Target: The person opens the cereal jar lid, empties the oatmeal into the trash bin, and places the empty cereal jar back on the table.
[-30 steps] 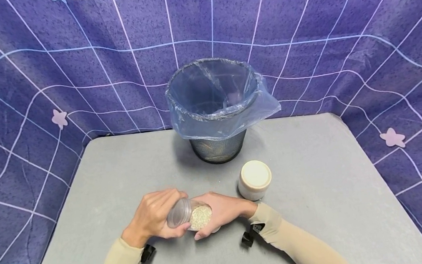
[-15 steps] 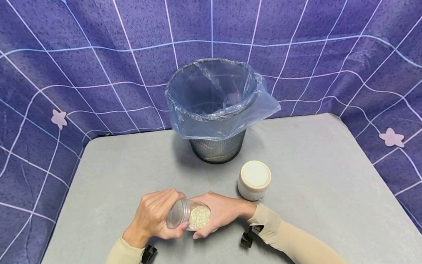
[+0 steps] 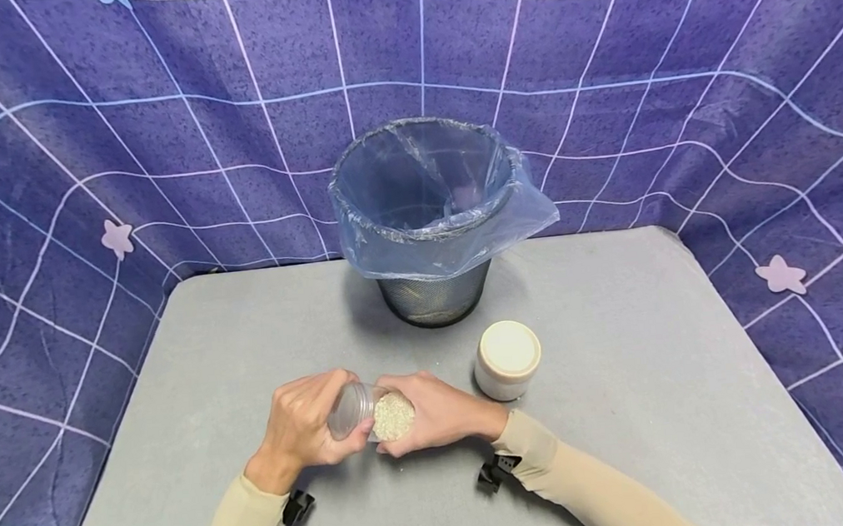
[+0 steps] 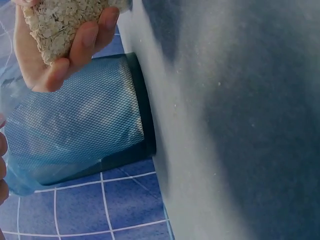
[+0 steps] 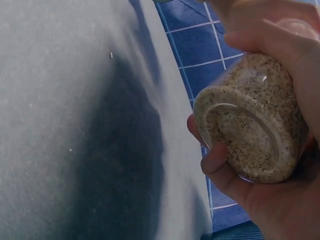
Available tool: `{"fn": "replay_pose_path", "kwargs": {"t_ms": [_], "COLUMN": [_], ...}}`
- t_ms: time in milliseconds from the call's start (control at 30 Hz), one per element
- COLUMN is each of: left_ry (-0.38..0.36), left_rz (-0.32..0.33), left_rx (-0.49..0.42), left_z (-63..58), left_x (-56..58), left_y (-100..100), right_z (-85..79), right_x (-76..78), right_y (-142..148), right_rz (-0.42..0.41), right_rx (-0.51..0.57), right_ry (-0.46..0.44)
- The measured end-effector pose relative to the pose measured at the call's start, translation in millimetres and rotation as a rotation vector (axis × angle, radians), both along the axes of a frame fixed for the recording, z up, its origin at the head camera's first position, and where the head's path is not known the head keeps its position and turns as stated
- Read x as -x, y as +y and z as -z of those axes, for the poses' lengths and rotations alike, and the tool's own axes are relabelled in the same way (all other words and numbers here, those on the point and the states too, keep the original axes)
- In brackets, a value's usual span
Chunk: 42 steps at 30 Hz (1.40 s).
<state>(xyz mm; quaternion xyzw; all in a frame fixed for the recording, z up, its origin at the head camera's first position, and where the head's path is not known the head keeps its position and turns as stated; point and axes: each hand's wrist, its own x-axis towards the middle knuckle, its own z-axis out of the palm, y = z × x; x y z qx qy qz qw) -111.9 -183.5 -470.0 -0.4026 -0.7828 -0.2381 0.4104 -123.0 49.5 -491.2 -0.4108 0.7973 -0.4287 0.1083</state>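
Between my hands, low over the table in the head view, is a tilted clear plastic jar with pale flakes, like oats, heaped in its right part. My right hand wraps round the flake-filled body. In the right wrist view the jar's round base faces the camera, with fingertips curled against it. My left hand grips the clear ridged end, thumb below and fingers over the top. Whether that end is the neck or a separate piece I cannot tell. In the left wrist view the flakes show above the right fingers.
A mesh wastebasket lined with a blue plastic bag stands behind the hands. To its front right is a white round container with a pale top. Small crumbs lie on the grey table. Purple grid-patterned cloth encloses the back and sides.
Both hands, with the jar between them, have shifted slightly up and left. The right hand has turned a little. The basket and white container have stayed put.
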Motion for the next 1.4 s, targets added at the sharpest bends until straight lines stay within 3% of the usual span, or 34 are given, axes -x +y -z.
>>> {"fn": "replay_pose_path", "kwargs": {"t_ms": [267, 533, 633, 800, 1100, 1233, 1400], "left_ry": [-0.043, -0.266, -0.294, -0.187, 0.026, 0.046, -0.004], "left_rz": [-0.044, -0.100, -0.076, 0.028, 0.228, 0.245, 0.219], "left_rx": [0.011, 0.074, 0.112, 0.142, 0.112, 0.093, 0.080], "left_z": [0.5, -2.1, -3.9, -7.4, -14.8, -14.8, -13.9], "left_x": [-2.4, -6.6, -6.3, -4.4, -5.2, -6.1, -6.6], "left_y": [0, -3, -6, -9, -2, 1, 1], "right_z": [-0.9, -0.8, -0.7, -4.1, -10.6, -12.9, -12.4], "right_x": [-0.1, 2.8, 3.7, 4.2, 4.8, 4.8, 3.7], "right_y": [0, 4, 6, 13, 17, 15, 14], "right_rz": [0.016, 0.039, 0.021, -0.069, -0.293, -0.323, -0.263], "right_rx": [-0.012, -0.012, -0.010, -0.019, -0.058, -0.066, -0.059], "right_ry": [-0.016, -0.065, -0.109, -0.174, -0.256, -0.272, -0.249]}}
